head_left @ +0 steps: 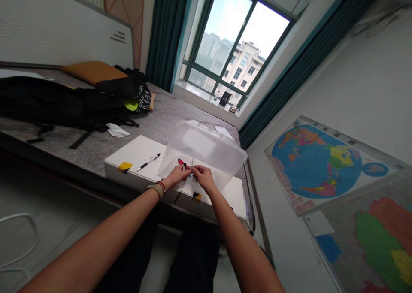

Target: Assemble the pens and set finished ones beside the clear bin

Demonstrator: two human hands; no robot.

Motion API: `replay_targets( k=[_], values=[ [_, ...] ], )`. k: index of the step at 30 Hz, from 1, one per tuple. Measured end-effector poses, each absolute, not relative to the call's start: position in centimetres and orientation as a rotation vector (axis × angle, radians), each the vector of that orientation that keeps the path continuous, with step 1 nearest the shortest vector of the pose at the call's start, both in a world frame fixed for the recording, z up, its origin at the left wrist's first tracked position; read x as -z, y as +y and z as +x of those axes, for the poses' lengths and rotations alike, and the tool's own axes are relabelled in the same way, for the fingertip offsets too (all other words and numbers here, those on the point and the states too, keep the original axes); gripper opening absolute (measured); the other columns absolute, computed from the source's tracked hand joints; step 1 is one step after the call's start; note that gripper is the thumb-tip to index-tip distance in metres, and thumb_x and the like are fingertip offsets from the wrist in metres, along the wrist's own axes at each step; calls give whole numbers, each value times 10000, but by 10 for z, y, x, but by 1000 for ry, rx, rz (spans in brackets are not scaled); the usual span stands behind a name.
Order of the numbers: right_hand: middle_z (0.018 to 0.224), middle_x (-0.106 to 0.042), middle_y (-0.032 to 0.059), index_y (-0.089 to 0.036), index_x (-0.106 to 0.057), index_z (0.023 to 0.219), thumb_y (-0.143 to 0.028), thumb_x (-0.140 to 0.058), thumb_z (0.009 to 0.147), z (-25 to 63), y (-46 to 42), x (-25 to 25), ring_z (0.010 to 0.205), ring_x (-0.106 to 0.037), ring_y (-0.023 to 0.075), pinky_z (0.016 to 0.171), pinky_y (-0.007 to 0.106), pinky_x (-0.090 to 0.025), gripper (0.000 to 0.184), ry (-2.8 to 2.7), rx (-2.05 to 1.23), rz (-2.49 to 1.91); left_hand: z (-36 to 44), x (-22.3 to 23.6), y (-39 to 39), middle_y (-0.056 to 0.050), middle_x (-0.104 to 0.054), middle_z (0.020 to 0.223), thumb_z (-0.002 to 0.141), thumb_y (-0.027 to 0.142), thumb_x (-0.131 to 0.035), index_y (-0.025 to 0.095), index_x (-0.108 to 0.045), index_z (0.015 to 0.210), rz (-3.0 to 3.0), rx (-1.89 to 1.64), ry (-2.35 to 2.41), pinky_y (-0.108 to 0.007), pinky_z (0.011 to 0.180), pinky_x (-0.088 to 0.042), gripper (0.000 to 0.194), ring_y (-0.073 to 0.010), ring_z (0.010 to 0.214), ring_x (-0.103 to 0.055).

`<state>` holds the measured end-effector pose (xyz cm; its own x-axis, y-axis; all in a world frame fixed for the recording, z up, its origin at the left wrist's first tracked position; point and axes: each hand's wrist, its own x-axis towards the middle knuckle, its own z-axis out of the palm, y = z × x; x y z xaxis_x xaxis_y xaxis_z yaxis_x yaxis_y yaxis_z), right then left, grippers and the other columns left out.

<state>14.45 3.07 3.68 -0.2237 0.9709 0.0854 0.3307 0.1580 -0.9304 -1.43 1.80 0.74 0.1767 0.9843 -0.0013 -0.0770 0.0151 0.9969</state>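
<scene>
My left hand (176,177) and my right hand (204,177) meet at the mouth of a clear plastic box (222,151), which stands tipped with its opening towards me. The fingers of both hands are closed in a pinch, fingertips nearly touching. What they grip is small and mostly hidden. A little black-and-white piece (184,167) shows at my left fingers, and a red item (180,161) just beyond them. Small objects lie under my fingers, too unclear to name. Left of the plastic box, a pen (148,161) lies on a white box (128,155).
The white boxes stand at the near edge of a grey bed-like surface (167,102). Black bags (64,100), an orange cushion (96,72) and a crumpled tissue (117,130) lie at the left. A wall with maps (317,160) bounds the right; a window (238,40) is behind.
</scene>
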Motion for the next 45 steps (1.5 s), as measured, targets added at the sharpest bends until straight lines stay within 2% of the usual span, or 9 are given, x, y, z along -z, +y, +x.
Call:
replay_targets(
  k=[5,13,16,20,24,28,35,41,45],
  values=[
    [725,-700,55,-152,-740,895,-427,-714,727,141,31,-33,671,-642,175,556,258,-518,324,-1557,-1147,-1276,-12,-7,19,83,-392,494,694,507,-693,162,-567,781,1180,-1146,972,-220,467,-283,378,-72,435,-354],
    [733,-701,29,-171,-713,781,-372,-719,713,137,38,-34,658,-628,156,597,255,-506,212,-1598,-985,-1310,-13,-12,15,108,-316,498,691,477,-734,186,-495,759,1027,-1129,858,-216,447,-186,383,-48,414,-263],
    [723,-696,28,-172,-682,778,-360,-702,725,136,38,-42,659,-646,163,542,237,-496,196,-1461,-1007,-1272,-14,-13,15,117,-292,506,686,454,-762,190,-468,763,949,-1125,798,-207,451,-165,402,-41,427,-246],
    [762,-710,49,-166,-645,821,-339,-711,722,135,34,-50,663,-686,171,467,205,-482,210,-1147,-1159,-1208,-14,-15,15,111,-324,515,680,423,-786,190,-450,760,869,-1161,766,-196,451,-176,417,-40,442,-265],
    [734,-695,24,-163,-646,830,-284,-777,661,136,32,-49,622,-690,159,510,227,-544,245,-1076,-1223,-1189,-13,-17,13,110,-335,499,676,423,-790,185,-459,751,880,-1158,782,-191,441,-174,414,-36,426,-268],
    [709,-671,-1,-160,-682,876,-255,-780,658,137,33,-49,575,-674,144,549,252,-579,258,-1105,-1234,-1184,-13,-17,13,115,-315,481,691,408,-777,182,-475,748,920,-1116,784,-190,429,-156,382,-33,403,-259],
    [727,-685,14,-153,-702,813,-321,-794,637,138,25,-41,604,-676,151,582,275,-591,260,-1128,-1221,-1154,-14,-13,18,89,-401,520,751,339,-697,198,-416,741,755,-1198,676,-169,421,-196,315,-32,404,-279],
    [666,-646,-15,-146,-692,841,-353,-825,586,139,20,-30,530,-622,125,560,282,-586,355,-1088,-1216,-1181,-13,-12,19,85,-431,530,740,347,-728,202,-437,799,784,-1134,772,-164,414,-210,331,-40,407,-322],
    [679,-651,1,-141,-684,801,-397,-808,597,147,21,-26,556,-618,133,579,288,-584,349,-1101,-1165,-1184,-15,-10,20,85,-427,527,756,351,-715,197,-433,768,756,-1187,728,-162,417,-224,322,-35,409,-299]
  ],
)
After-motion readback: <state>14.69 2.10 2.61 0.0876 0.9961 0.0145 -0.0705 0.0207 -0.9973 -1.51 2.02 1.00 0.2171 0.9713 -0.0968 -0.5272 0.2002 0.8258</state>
